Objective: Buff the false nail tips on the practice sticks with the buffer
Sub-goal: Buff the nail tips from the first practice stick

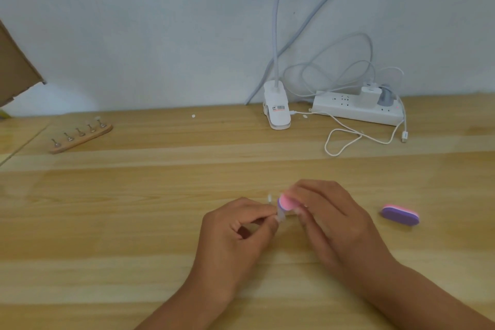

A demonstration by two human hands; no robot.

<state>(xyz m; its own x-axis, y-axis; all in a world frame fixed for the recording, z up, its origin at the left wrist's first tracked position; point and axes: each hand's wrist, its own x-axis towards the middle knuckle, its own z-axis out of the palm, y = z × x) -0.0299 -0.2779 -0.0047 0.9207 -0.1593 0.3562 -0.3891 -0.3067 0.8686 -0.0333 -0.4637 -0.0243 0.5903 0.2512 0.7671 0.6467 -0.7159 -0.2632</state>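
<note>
Left hand (241,225): fingers (263,213) curled in tight, thumb and forefinger pinching a small clear practice stick (280,216) at their tips. The other fingers are folded toward the palm. Gap between thumb and forefinger is narrow, just the stick in it.

Right hand (329,220): fingers bent over and gripping a small pink-and-purple buffer (285,202). Only its rounded left end shows, the rest is hidden under the fingers. That end touches, or sits just beside, the top of the stick; exact contact cannot be told because of blur.

Both hands meet low in the middle of the view, just above the wooden table (160,222). Wrists are close to the surface.

The stick looks clear and pale, with a thin bit sticking up left of the buffer. The nail tip on it is too blurred to make out.

A second buffer (400,215), purple side with a pink top, lies flat on the table to the right of the right hand, apart from it.

Far left, near the wall: a wooden holder (88,136) with five small metal stands in a row. Back middle: a white clip lamp (277,111) beside a white power strip (356,111) with a charger (369,95) plugged in, and a loose white cable (348,139) looping on the table. A piece of cardboard (13,67) shows at the left edge.
</note>
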